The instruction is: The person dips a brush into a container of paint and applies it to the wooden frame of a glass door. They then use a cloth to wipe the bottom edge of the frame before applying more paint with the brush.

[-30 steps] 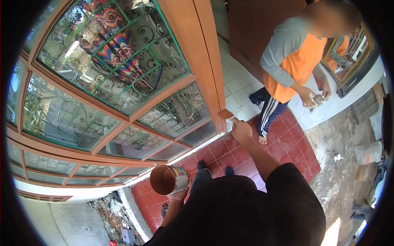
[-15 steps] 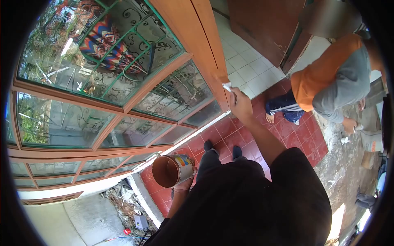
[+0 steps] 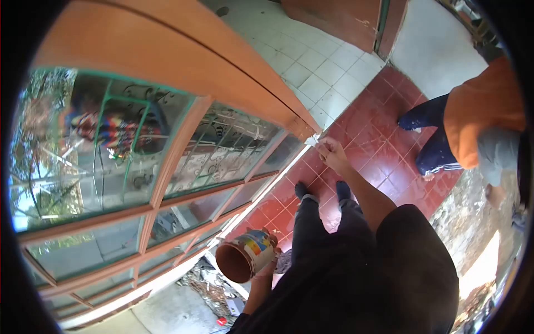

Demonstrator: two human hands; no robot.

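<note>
My left hand (image 3: 271,261) is wrapped round a paint can (image 3: 257,250) with a colourful label, held tilted at waist height. Its inside is coated orange-brown, and the mouth faces up and to the left. Out in front, my right hand (image 3: 332,156) pinches a small paintbrush (image 3: 312,140), mostly white where it shows. The brush overlaps the lower end of the orange-brown wooden frame (image 3: 278,103), close to its edge. Part of the brush is hidden by my fingers.
Glass panes (image 3: 194,150) in wooden bars fill the left side. Beneath my feet are red tiles (image 3: 367,150), with white tiles (image 3: 317,64) beyond the frame. A person in an orange and grey top (image 3: 481,117) stands at the right. Rubble (image 3: 214,289) lies at lower left.
My right hand and the brush have moved down along the frame towards its lower end. My view has shifted; the can appears lower and further right. The other person appears further right.
</note>
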